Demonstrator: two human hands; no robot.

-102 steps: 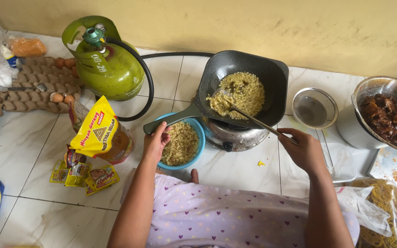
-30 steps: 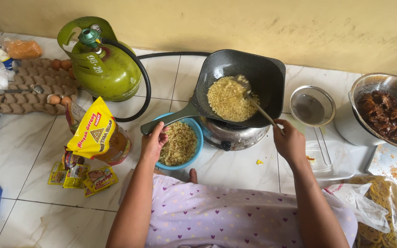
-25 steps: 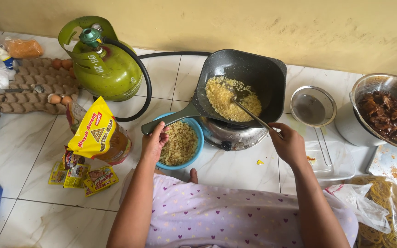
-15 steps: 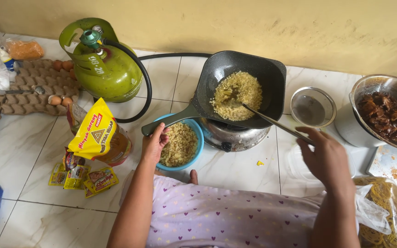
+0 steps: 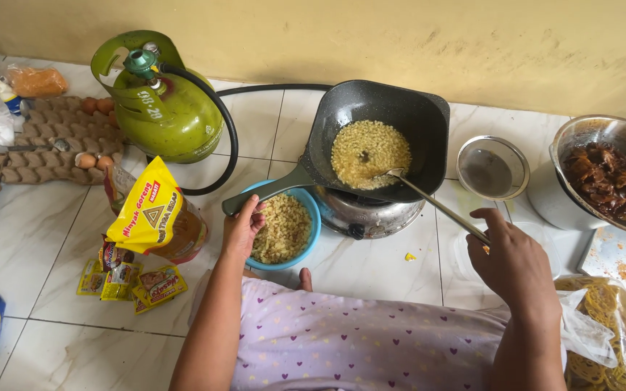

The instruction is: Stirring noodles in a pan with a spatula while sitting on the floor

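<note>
Pan (image 5: 407, 116) on stove (image 5: 367, 213), tiled floor (image 5: 52, 239) (white)

You sit on a pale tiled floor (image 5: 30, 239) carrying a green gas cylinder (image 5: 164, 108), small stove (image 5: 367, 217), blue bowl (image 5: 311, 217), egg trays (image 5: 16, 156), yellow oil pouch (image 5: 153, 213) and seasoning sachets (image 5: 132, 279).

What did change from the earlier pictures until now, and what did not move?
The right hand drew back from the pan, sliding down the spoon handle; its bowl now rests at the food's edge instead of stirring. The left hand stayed on the pan's handle; blue bowl and gas cylinder unmoved.
</note>
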